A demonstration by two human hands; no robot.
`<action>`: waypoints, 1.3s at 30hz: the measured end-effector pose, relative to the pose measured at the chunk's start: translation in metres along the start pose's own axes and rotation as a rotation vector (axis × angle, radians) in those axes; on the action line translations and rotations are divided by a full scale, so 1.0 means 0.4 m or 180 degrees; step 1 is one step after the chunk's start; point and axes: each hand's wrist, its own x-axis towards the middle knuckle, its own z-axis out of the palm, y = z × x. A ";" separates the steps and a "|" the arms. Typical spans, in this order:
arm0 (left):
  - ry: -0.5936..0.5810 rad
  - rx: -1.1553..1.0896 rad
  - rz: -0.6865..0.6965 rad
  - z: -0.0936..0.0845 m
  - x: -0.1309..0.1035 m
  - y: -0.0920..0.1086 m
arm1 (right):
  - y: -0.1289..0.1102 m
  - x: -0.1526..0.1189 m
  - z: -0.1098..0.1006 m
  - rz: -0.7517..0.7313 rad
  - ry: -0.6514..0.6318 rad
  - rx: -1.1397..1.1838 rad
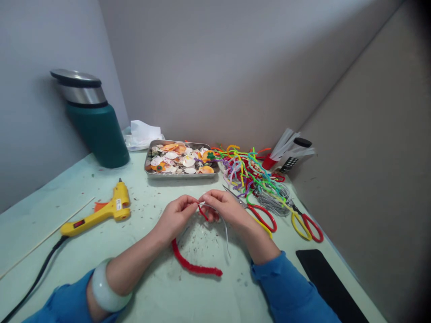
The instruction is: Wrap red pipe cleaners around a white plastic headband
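Fingertips nearly touching, my two hands meet above the middle of the table. My left hand is closed in a pinch on a red pipe cleaner, whose fuzzy end curves down below that hand. A short red length also shows between the hands. With thumb and fingers together, my right hand pinches a thin pale grey wire against the red piece. The wire's loose end hangs toward the table. Exactly how wire and red piece join is hidden by the fingers.
Left stand a yellow glue gun, a thin stick and a green bottle. Behind sits a metal tray of shells. Rightward lie colourful pipe cleaners, a wire bundle, red-yellow scissors, another pair and a black slab.
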 end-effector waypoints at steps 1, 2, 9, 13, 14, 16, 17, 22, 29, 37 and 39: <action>-0.0015 -0.0001 -0.0027 0.000 0.001 -0.001 | 0.000 -0.001 0.000 -0.0025 -0.0031 -0.0002; -0.0033 0.0004 -0.0049 0.000 0.001 -0.001 | -0.001 -0.001 0.000 -0.0051 -0.0068 -0.0005; -0.0117 0.0037 -0.0119 -0.004 0.006 -0.005 | -0.018 -0.009 -0.003 -0.0090 -0.0305 -0.0138; -0.0054 -0.0011 -0.0148 -0.004 0.008 -0.005 | -0.014 -0.013 -0.006 -0.0271 -0.0400 -0.0482; -0.0050 -0.0019 -0.0151 -0.003 0.007 -0.004 | -0.010 -0.014 -0.005 -0.0352 -0.0369 -0.0629; -0.0060 -0.0023 -0.0144 -0.003 0.007 -0.004 | -0.002 -0.014 -0.003 -0.0523 -0.0219 -0.1058; -0.0066 -0.0019 -0.0135 -0.003 0.006 -0.004 | 0.001 -0.015 -0.001 -0.0606 -0.0128 -0.1321; -0.0057 0.0082 -0.0078 -0.003 0.004 -0.003 | -0.001 -0.018 0.007 -0.0814 0.0123 -0.2228; 0.0017 0.0031 0.0079 -0.005 0.007 -0.013 | -0.005 -0.017 0.009 -0.0934 0.0290 -0.2495; -0.0023 0.0058 0.0056 -0.004 0.003 -0.005 | -0.008 -0.016 0.007 -0.0929 0.0272 -0.2555; 0.0002 0.0062 0.0037 -0.003 0.002 -0.002 | -0.009 -0.017 0.007 -0.0893 0.0271 -0.2593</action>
